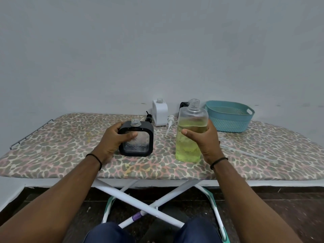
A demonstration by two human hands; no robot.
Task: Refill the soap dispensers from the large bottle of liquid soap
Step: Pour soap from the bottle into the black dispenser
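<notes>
Both caps off. Left hand (115, 137), fingers wrapped, steadies black dispenser (136, 140), nearly empty, just left of large soap bottle (191, 135). Right hand (206, 141) grips that bottle upright, roughly two-thirds full. White dispenser (159, 113) behind, open, unfilled apparently. Pouring not begun.

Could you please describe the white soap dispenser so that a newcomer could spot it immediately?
On the leopard-print ironing board, look to the far edge by the wall, left of the teal plastic basket. The white square dispenser stands there, uncapped; unlike the black-framed dispenser, no hand touches it.
</notes>
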